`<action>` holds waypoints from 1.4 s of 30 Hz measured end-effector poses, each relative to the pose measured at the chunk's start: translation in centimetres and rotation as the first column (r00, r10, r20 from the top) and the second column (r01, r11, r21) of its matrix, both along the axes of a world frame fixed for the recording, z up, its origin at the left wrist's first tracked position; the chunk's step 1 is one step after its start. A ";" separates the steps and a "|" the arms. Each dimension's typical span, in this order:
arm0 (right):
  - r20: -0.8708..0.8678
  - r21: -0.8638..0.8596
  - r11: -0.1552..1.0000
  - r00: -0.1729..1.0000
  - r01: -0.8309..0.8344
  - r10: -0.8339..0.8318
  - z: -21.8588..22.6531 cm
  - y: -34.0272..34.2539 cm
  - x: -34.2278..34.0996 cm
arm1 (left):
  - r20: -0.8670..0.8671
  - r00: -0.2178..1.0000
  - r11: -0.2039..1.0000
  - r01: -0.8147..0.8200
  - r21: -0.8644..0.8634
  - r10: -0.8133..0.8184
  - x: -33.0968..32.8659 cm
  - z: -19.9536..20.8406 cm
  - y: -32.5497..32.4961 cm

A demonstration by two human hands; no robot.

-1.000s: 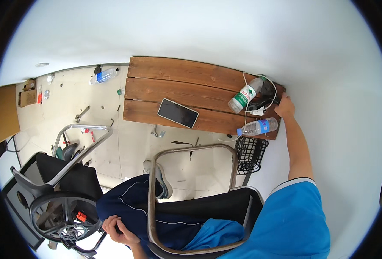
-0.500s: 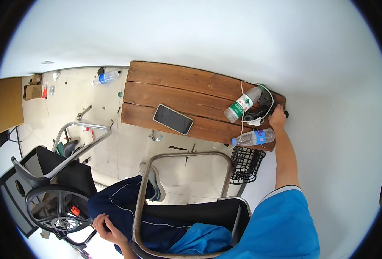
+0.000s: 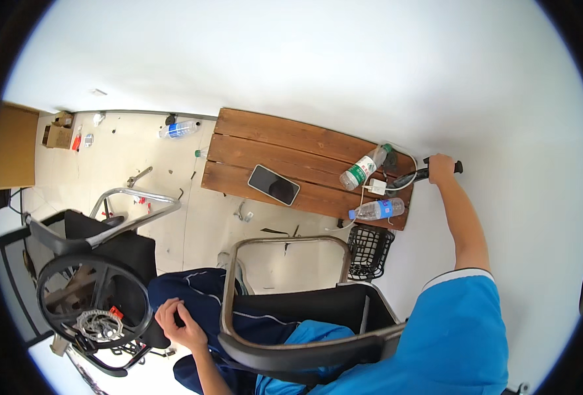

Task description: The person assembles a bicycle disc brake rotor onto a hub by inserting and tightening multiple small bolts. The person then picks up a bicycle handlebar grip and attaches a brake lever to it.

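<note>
My right hand [image 3: 441, 169] is closed round a long black object with a grip-like end [image 3: 458, 167], lifted off the right end of the wooden bench [image 3: 272, 135]. Its other end reaches back over the bench, by the white charger [image 3: 377, 187] and its cable. Beside it lies a green-labelled plastic bottle [image 3: 365, 168]; nearer me is a blue-labelled bottle [image 3: 378, 209]. My left hand [image 3: 182, 324] rests on my knee in dark blue trousers [image 3: 193, 289]. Its fingers are loosely curled, the thumb apart, and nothing shows in it.
A phone [image 3: 274, 185] lies on the bench, and a black basket [image 3: 369, 251] stands below its right end. Close in front is a metal-framed chair [image 3: 291, 240]. At left, a black spoked wheel [image 3: 97, 299] with a disc lies by another chair [image 3: 137, 197]. Small parts litter the floor.
My right hand has lifted the black object from the bench's end and moved it right, over the edge. The charger now shows more plainly. My left hand stays on the knee; the whole view has shifted slightly.
</note>
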State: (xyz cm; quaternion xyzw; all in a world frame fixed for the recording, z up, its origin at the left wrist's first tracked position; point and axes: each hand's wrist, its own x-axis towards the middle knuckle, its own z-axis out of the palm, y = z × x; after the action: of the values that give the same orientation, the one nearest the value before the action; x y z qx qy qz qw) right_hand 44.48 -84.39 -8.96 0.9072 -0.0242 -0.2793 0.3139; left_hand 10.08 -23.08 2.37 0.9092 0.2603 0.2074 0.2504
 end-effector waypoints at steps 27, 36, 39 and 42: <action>-0.848 0.151 0.106 0.184 0.983 -0.497 17.0 3.9 -5.1 | 0.198 0.980 0.991 0.032 -0.131 -0.006 -6.7 -2.2 -0.1; -0.743 -0.297 0.777 0.376 0.555 -0.553 13.6 6.7 -3.7 | 0.185 0.983 0.991 0.028 -0.131 -0.004 -6.7 -2.3 0.0; -0.569 -0.269 0.928 0.735 0.257 -0.368 15.0 9.1 -5.4 | 0.176 0.984 0.992 0.010 -0.127 0.013 -7.1 -2.2 -0.1; -0.380 -0.238 0.971 0.923 -0.038 -0.057 12.0 5.3 -7.3 | 0.169 0.986 0.992 0.020 -0.125 0.001 -6.9 -2.3 -0.3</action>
State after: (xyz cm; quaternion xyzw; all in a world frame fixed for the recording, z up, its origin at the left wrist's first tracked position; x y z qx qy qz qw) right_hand 37.18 -79.08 3.02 0.7900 -0.0003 -0.4479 0.4186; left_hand 3.20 -23.34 0.08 0.8718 0.2464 0.2657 0.3297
